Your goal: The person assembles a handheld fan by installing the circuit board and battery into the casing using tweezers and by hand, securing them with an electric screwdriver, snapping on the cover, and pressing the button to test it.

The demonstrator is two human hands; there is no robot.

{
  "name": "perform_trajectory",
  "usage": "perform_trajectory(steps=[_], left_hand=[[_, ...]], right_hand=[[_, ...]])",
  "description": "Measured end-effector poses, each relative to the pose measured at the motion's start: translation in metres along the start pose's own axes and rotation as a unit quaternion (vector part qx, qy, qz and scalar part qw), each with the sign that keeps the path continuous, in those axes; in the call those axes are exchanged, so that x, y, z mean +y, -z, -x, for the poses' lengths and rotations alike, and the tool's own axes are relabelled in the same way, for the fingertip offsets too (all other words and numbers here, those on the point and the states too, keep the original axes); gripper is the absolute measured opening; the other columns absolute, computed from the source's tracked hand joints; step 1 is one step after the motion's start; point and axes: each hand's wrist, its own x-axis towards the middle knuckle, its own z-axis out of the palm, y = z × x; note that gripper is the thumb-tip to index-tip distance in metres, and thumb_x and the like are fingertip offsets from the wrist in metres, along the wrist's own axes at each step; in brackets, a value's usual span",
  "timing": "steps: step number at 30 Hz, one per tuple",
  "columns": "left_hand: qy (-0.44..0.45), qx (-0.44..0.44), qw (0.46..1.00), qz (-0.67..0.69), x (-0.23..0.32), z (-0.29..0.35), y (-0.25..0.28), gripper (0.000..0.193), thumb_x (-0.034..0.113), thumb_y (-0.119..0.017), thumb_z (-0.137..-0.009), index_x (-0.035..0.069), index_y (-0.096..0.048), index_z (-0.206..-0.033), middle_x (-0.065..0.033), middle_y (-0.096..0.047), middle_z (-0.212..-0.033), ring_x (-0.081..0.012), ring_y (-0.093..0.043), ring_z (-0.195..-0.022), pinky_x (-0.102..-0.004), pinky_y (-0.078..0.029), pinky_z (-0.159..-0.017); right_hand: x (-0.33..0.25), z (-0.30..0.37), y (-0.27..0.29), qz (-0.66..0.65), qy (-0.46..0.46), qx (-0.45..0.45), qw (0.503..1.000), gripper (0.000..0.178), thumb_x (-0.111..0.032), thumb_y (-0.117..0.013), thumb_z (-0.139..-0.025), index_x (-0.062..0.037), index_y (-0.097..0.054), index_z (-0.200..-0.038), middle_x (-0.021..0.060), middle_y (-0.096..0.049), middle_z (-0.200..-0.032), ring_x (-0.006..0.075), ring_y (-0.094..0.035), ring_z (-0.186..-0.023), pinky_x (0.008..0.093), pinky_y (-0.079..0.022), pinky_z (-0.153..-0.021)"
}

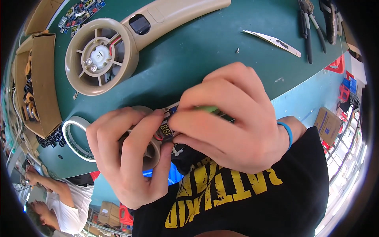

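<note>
Close in front of my body, both hands meet over a small circuit board (165, 130) with a two-digit display and a red wire beside it. My left hand (122, 158) is closed round a beige round fan housing (152, 158), its thumb and fingertips next to the board. Most of that housing is hidden behind the fingers. My right hand (233, 122) has its fingers bent and pressed together at the board's right edge. A green piece (208, 108) shows partly under the right fingers; its kind cannot be made out.
Beyond my hands a beige handheld fan (173, 15) lies on the green table (169, 63). Tweezers (272, 40), a screw (237, 50) and pliers (306, 27) are at right. A tape roll (67, 136), an open cardboard box (45, 79) and several circuit boards (81, 15) are left. Another person (65, 201) sits lower left.
</note>
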Motion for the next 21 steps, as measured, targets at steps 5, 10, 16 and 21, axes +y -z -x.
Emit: perform_trajectory(steps=[5, 10, 16, 21], left_hand=[[-0.011, -0.004, 1.0, 0.012, -0.007, -0.001, -0.004, 0.045, 0.005, -0.068, -0.067, -0.003, -0.063, -0.111, -0.0176, -0.057, -0.114, -0.0323, -0.055, -0.105, -0.0404, -0.042, -0.094], [-0.002, -0.005, 1.0, 0.01, -0.005, 0.001, -0.004, 0.046, 0.005, -0.068, -0.068, -0.005, -0.064, -0.113, -0.0179, -0.057, -0.114, -0.0317, -0.054, -0.106, -0.0396, -0.041, -0.094], [0.01, 0.006, 1.0, 0.005, -0.003, 0.007, -0.008, 0.044, 0.003, -0.066, -0.071, -0.005, -0.062, -0.114, -0.0163, -0.055, -0.117, -0.027, -0.055, -0.104, -0.0333, -0.044, -0.09], [0.039, 0.033, 0.999, 0.014, 0.003, 0.005, -0.015, 0.042, 0.002, -0.064, -0.074, -0.004, -0.061, -0.115, -0.0137, -0.055, -0.114, -0.023, -0.055, -0.1, -0.0279, -0.043, -0.085]], right_hand=[[0.001, -0.007, 0.007, 0.014, -0.077, -0.062, 0.995, 0.052, -0.016, -0.084, -0.06, -0.0067, -0.066, -0.108, 0.0076, -0.066, -0.105, 0.0302, -0.061, -0.096, 0.0407, -0.043, -0.086], [-0.004, -0.013, 0.017, 0.016, -0.104, -0.174, 0.979, 0.056, -0.014, -0.085, -0.059, -0.0066, -0.065, -0.111, 0.0059, -0.067, -0.099, 0.0265, -0.063, -0.09, 0.0389, -0.044, -0.084], [-0.009, -0.021, 0.017, 0.003, -0.1, -0.177, 0.979, 0.05, -0.012, -0.086, -0.062, -0.0091, -0.063, -0.106, 0.0037, -0.065, -0.088, 0.0241, -0.064, -0.084, 0.0373, -0.043, -0.082], [-0.008, -0.024, 0.017, 0.006, -0.082, -0.188, 0.979, 0.041, -0.011, -0.081, -0.065, -0.0072, -0.061, -0.1, 0.0041, -0.062, -0.08, 0.0249, -0.063, -0.081, 0.0367, -0.042, -0.081]])
